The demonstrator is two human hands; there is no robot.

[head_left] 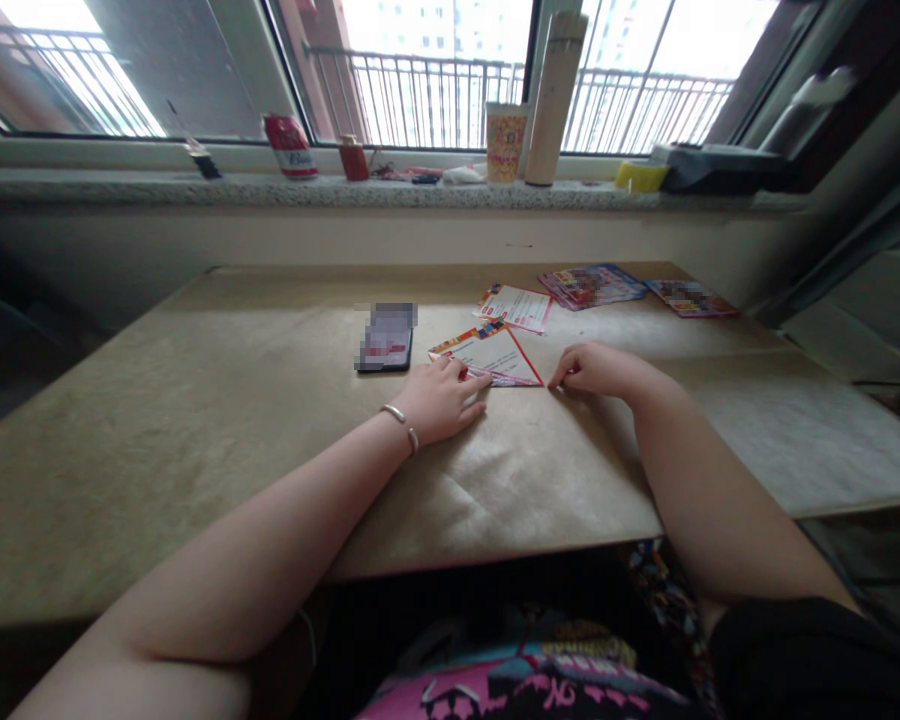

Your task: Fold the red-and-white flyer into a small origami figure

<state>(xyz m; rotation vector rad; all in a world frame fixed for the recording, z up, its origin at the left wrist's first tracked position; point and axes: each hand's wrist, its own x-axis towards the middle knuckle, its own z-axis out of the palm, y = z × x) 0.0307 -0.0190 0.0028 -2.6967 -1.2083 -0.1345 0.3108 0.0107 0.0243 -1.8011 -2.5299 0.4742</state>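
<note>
A folded sheet of printed paper (pixel 495 352), white with a red border and an orange patterned edge, lies on the table in front of me. My left hand (pixel 441 402) rests on its lower left part, fingers spread and pressing it flat. Close to the sheet's right corner, my right hand (pixel 591 368) has its fingers curled, with a fingertip down on the table beside that corner. I see nothing in its fingers. Behind the folded sheet is another printed paper (pixel 516 307) with a red edge.
A phone (pixel 387 338) lies left of the papers. Toward the back right are a pile of colourful cards (pixel 596 285) and a smaller stack (pixel 691 298). On the windowsill (pixel 420 192) stand a red can (pixel 290 147), a patterned cup (pixel 505 143) and a tall cylinder (pixel 555 100).
</note>
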